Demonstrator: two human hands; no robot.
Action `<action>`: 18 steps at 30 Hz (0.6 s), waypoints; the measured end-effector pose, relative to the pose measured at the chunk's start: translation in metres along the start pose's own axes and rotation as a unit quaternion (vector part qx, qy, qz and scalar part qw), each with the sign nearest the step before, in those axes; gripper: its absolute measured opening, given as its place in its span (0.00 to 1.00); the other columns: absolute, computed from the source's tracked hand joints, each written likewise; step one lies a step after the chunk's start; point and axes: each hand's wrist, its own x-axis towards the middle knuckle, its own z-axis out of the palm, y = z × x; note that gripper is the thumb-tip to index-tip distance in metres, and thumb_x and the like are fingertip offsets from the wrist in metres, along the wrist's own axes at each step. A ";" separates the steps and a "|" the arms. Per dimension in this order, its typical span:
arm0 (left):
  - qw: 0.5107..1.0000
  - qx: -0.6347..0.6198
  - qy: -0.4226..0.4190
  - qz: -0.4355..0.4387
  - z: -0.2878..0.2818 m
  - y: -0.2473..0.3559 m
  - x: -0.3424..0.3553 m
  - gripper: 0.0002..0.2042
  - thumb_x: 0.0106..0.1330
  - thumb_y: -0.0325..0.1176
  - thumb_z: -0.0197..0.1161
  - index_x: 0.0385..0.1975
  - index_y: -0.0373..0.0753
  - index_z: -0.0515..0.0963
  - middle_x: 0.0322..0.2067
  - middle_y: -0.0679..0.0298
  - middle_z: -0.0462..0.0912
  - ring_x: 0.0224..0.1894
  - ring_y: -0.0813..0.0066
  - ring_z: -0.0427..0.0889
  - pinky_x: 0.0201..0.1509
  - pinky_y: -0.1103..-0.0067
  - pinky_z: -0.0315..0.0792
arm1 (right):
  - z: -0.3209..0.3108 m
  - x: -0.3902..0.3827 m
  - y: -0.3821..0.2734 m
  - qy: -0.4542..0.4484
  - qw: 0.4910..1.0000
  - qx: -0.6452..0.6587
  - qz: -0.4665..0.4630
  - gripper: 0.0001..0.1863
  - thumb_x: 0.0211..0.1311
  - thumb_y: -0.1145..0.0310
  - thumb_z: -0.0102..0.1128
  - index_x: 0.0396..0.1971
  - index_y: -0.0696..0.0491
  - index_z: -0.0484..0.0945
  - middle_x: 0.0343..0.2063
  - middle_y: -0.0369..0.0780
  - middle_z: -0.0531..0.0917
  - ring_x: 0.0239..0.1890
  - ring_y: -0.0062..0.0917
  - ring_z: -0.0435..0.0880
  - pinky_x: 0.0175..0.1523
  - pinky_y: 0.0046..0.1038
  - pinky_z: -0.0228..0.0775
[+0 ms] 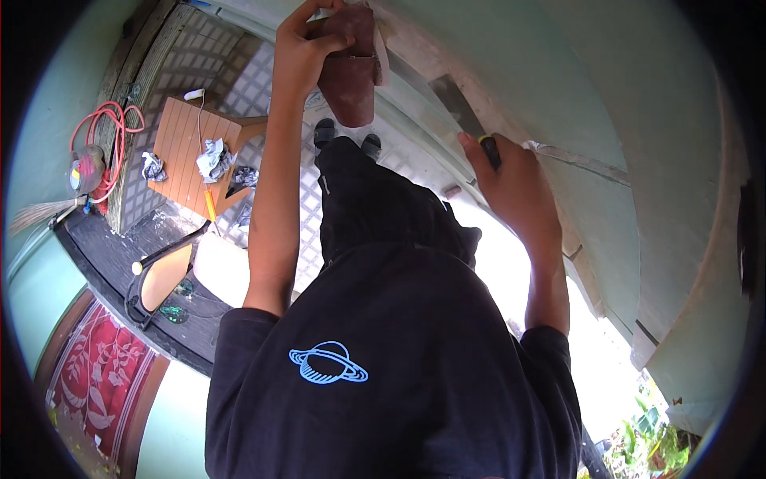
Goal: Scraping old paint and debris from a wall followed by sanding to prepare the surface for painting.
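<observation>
My left hand [307,48], raised at the top of the view, grips a reddish-brown sheet that looks like sandpaper [349,92]. The sheet is folded or in two overlapping pieces, and a pale edge shows along its right side. My right hand [515,180] is closed around the dark and yellow handle of a putty knife [457,104]. Its broad metal blade points up and left, close to the pale green wall [590,120]. I cannot tell whether the blade touches the wall. The two hands are well apart.
To the left stands a slatted wooden table [179,152] with crumpled paper [215,160] and an orange-handled tool [211,204]. Beyond it are a coiled red hose [120,132] and a broom [44,214]. A chair [167,275] rests by a dark ledge [104,251]. Plants [650,439] grow at lower right.
</observation>
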 end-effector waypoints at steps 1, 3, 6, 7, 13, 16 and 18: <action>1.000 -0.017 -0.003 0.001 -0.002 0.000 0.001 0.25 0.50 0.18 0.69 0.51 0.41 0.82 0.36 0.58 0.89 0.38 0.75 0.86 0.45 0.80 0.77 | -0.008 0.002 -0.005 -0.025 1.000 0.018 0.004 0.30 0.72 0.44 0.59 0.27 0.60 0.80 0.16 0.48 0.81 0.22 0.44 0.85 0.33 0.38 0.76; 1.000 -0.022 0.001 -0.005 -0.002 -0.001 -0.001 0.25 0.50 0.18 0.68 0.51 0.41 0.82 0.35 0.58 0.89 0.38 0.75 0.86 0.45 0.81 0.77 | -0.012 0.002 -0.005 -0.048 0.998 0.037 0.006 0.30 0.72 0.44 0.59 0.27 0.60 0.80 0.16 0.48 0.81 0.22 0.42 0.85 0.32 0.37 0.76; 1.000 -0.025 0.000 -0.010 0.001 0.003 0.001 0.25 0.49 0.17 0.68 0.51 0.40 0.81 0.35 0.58 0.89 0.37 0.75 0.86 0.45 0.81 0.77 | -0.014 -0.003 0.001 -0.058 0.997 0.040 0.020 0.30 0.73 0.44 0.59 0.26 0.60 0.81 0.17 0.47 0.82 0.22 0.40 0.85 0.32 0.36 0.76; 1.000 -0.019 -0.008 -0.011 0.004 0.007 0.000 0.24 0.49 0.17 0.67 0.51 0.39 0.81 0.35 0.58 0.89 0.37 0.75 0.86 0.45 0.81 0.77 | -0.012 -0.001 0.002 -0.049 0.998 0.047 0.016 0.31 0.73 0.44 0.59 0.26 0.60 0.80 0.17 0.47 0.82 0.22 0.39 0.85 0.33 0.36 0.76; 0.997 -0.068 -0.011 -0.023 0.004 0.019 -0.006 0.22 0.49 0.14 0.65 0.47 0.35 0.80 0.37 0.57 0.88 0.39 0.74 0.86 0.45 0.80 0.79 | -0.005 0.011 0.004 -0.049 0.998 0.025 0.003 0.31 0.73 0.43 0.58 0.25 0.60 0.80 0.17 0.46 0.82 0.22 0.37 0.85 0.33 0.37 0.75; 0.998 -0.059 -0.022 -0.019 0.007 0.017 -0.003 0.22 0.49 0.13 0.64 0.47 0.34 0.80 0.37 0.58 0.88 0.39 0.73 0.87 0.45 0.80 0.79 | -0.012 -0.004 0.004 -0.061 0.998 0.029 0.018 0.31 0.73 0.43 0.58 0.25 0.60 0.80 0.17 0.47 0.82 0.22 0.37 0.86 0.33 0.37 0.75; 0.998 -0.056 -0.018 -0.021 0.008 0.019 -0.002 0.22 0.49 0.13 0.64 0.47 0.34 0.80 0.37 0.58 0.88 0.39 0.74 0.87 0.45 0.80 0.79 | -0.018 -0.002 -0.001 -0.074 0.996 0.030 0.038 0.31 0.74 0.44 0.58 0.25 0.60 0.80 0.17 0.47 0.82 0.22 0.37 0.86 0.33 0.36 0.75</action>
